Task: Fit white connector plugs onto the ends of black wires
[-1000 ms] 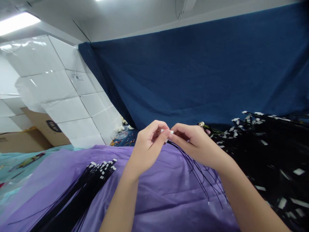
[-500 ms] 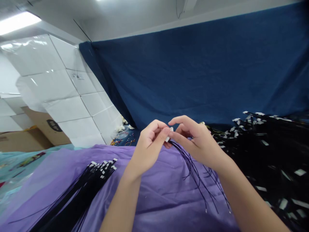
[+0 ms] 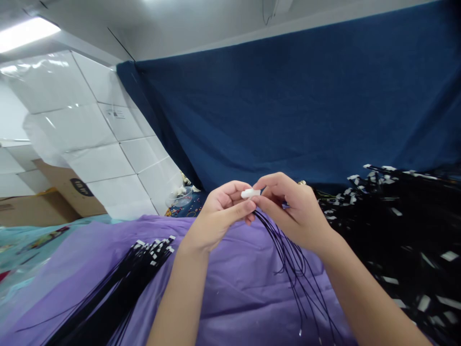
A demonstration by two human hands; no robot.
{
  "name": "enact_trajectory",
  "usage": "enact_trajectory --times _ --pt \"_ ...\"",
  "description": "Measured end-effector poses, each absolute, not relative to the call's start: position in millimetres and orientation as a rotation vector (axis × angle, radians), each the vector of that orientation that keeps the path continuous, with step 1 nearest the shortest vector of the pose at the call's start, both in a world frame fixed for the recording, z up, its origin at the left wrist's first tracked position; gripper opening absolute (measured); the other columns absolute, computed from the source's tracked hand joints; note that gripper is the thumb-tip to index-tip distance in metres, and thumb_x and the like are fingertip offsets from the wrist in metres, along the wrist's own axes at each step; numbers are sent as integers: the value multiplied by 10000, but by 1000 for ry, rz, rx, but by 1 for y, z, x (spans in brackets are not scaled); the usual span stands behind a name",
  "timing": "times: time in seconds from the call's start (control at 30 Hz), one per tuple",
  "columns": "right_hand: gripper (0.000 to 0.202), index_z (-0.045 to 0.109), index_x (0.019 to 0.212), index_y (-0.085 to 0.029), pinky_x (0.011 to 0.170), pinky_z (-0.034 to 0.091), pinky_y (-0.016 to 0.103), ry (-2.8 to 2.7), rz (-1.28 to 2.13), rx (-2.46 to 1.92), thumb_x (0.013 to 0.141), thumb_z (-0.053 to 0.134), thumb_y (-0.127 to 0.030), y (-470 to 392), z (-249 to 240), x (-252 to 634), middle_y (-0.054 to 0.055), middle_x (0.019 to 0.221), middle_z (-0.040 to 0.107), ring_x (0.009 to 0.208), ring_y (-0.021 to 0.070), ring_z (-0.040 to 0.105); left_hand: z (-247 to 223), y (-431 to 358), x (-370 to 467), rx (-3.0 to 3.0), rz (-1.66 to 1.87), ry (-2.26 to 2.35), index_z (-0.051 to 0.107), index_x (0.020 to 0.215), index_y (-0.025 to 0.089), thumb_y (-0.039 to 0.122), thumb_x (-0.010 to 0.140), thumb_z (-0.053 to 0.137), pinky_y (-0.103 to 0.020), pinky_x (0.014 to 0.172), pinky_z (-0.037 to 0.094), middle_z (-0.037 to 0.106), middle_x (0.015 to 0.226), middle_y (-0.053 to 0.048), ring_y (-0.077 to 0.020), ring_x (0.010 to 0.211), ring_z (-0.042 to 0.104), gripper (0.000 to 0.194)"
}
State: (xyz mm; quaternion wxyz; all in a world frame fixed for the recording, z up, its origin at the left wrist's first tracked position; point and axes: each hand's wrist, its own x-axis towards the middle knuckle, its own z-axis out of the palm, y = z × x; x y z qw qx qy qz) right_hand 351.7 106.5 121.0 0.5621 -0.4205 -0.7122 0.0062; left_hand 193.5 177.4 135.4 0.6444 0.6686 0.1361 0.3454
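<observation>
Between my two hands is a white plastic connector (image 3: 249,193), with several thin black wires (image 3: 275,233) hanging from it down to the right. My left hand (image 3: 212,218) holds the connector from the left, thumb in front at the wire side. From the right, my right hand (image 3: 293,211) is closed with thumb and index fingertip at the connector's right end and the tops of the wires. Its other fingers curl underneath and are partly hidden. The wires' lower ends dangle over the purple cloth (image 3: 237,298), some with small light tips.
On the left of the cloth lies a bundle of black wires (image 3: 118,283) with white connectors at its far end. A large heap of similar wires (image 3: 382,230) fills the right side. Behind are a clear bowl (image 3: 179,197), white boxes (image 3: 104,163) and a blue curtain (image 3: 288,110).
The white connector has turned and shows more of its length between my fingertips. The hanging wires have swung and spread a little. Both hands stay in nearly the same place.
</observation>
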Motion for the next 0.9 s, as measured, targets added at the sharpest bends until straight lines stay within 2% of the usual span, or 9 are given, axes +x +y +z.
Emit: enact_trajectory --times 0.23,0.37,0.47,0.6,0.73,0.9 --pt "164 535 907 -209 454 356 229 -1493 148 -995 925 559 -370 106 122 355 -9 735 605 517 75 504 137 183 187 1703 751 431 620 868 142 298 804 698 -216 632 462 557 773 -1 -78 673 545 186" --pt "217 560 904 -194 434 328 240 -1466 223 -1062 904 583 -410 105 125 362 1 642 568 525 106 536 137 183 184 1872 752 530 575 877 160 339 877 600 -224 701 431 571 794 -1 -89 739 542 180" --pt "237 577 866 -183 434 337 228 -1461 264 -1099 887 599 -418 107 126 365 0 652 564 523 96 522 137 185 183 1880 727 555 545 917 178 302 894 557 -224 679 399 584 744 3 -103 733 548 126" --pt "253 591 835 -171 454 367 219 -1474 342 -1178 884 591 -418 110 126 364 12 720 593 547 89 524 137 187 183 1795 691 567 610 946 170 220 828 587 -207 616 383 576 704 1 -100 676 539 130" --pt "259 598 842 -174 444 353 221 -1477 408 -1209 888 578 -429 112 125 363 11 730 598 548 95 528 138 187 183 1627 606 572 639 780 138 190 754 596 -207 585 429 584 650 -22 -101 611 553 72" --pt "259 598 842 -179 457 361 219 -1492 424 -1213 895 565 -430 111 125 362 8 740 599 555 93 527 140 187 184 1577 648 637 581 654 144 197 687 544 -226 523 460 503 549 1 -103 510 518 73"
